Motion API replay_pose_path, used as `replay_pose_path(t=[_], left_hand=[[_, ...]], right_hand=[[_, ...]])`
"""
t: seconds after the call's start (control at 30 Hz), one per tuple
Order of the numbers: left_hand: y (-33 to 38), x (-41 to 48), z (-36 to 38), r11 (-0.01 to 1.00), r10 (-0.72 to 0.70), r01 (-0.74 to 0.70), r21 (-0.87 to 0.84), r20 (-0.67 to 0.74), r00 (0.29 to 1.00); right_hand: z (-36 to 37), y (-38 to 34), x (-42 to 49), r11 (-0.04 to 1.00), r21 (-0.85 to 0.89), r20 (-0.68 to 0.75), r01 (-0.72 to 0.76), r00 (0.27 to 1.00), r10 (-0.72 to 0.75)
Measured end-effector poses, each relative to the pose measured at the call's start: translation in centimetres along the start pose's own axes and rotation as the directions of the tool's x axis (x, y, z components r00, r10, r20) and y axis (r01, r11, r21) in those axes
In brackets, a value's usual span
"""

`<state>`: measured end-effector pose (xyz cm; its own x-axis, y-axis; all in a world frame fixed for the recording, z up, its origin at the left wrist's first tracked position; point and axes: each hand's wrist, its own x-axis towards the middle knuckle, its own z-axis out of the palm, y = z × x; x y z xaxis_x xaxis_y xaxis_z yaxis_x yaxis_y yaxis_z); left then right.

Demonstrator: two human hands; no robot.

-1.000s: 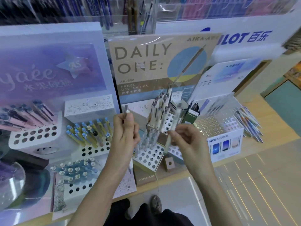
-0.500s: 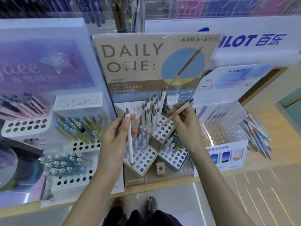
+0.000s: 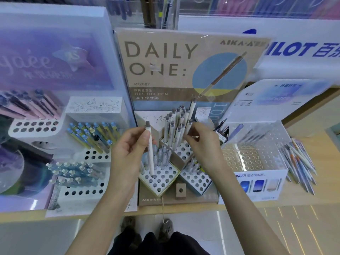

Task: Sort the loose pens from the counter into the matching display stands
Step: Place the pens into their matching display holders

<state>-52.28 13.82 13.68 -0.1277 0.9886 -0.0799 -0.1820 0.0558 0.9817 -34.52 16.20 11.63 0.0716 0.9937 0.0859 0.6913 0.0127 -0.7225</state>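
Setting: I am looking down through the head camera at a wooden shop counter [image 3: 326, 188] that is carrying a row of pen displays, with a PILOT sign [image 3: 294, 50] running along the wall behind.
Centre display: the DAILY ONE stand [image 3: 165, 57] is standing straight ahead of me, its perforated tiers stepping down toward the counter edge.
Left hand: the left hand [image 3: 128, 151] is pinching a white pen [image 3: 150, 155] between thumb and forefinger near its grey clicker, the other fingers curling loosely behind.
White pen: it is standing almost upright with its tip at a hole in the front tier [image 3: 161, 183]; I cannot tell whether it is seated.
Right hand: the right hand [image 3: 204, 144] is reaching into the top tier, its fingertips pinching the lower barrel of a second white pen [image 3: 189, 124].
Second white pen: it is leaning at the right edge of the cluster of white pens [image 3: 174, 122] filling the top tier.
Loose pens: a heap of loose pens [image 3: 298, 159] is lying on the bare wood at the far right, well apart from both hands.
Right neighbour: a clear stand [image 3: 253, 155] with rows of holes is sitting between the DAILY ONE stand and the heap.
Left neighbours: blue-and-yellow pens [image 3: 92, 135], pale blue pens [image 3: 73, 173] and pink pens [image 3: 27, 105] are leaning in white perforated stands.
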Motion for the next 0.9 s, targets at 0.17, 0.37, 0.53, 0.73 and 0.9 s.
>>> replay_pose_path(t=[0.17,0.37,0.53,0.73,0.9], left_hand=[[0.0,0.3,-0.5,1.0,-0.007,0.007,-0.007,0.016,1.0],[0.4,0.5,-0.4,1.0,0.017,-0.017,-0.003,0.11,0.994],[1.3,0.8,0.1,0.998,0.048,-0.055,0.023,0.236,0.971],[1.5,0.7,2.8,0.998,0.066,-0.066,-0.012,0.308,0.949],[1.2,0.3,3.8,0.884,0.225,-0.323,0.337,0.298,0.928]], right_hand=[[0.3,-0.2,0.1,0.999,0.025,-0.016,-0.033,0.999,0.034],[0.2,-0.4,-0.2,0.997,-0.081,0.033,-0.013,0.999,0.016],[-2.7,-2.7,-3.4,0.967,0.254,-0.156,0.023,0.988,0.018],[-3.2,-5.2,-5.1,0.89,0.456,-0.015,0.022,1.0,-0.016],[-3.7,-2.9,-4.9,0.91,0.414,-0.074,-0.01,0.996,0.045]])
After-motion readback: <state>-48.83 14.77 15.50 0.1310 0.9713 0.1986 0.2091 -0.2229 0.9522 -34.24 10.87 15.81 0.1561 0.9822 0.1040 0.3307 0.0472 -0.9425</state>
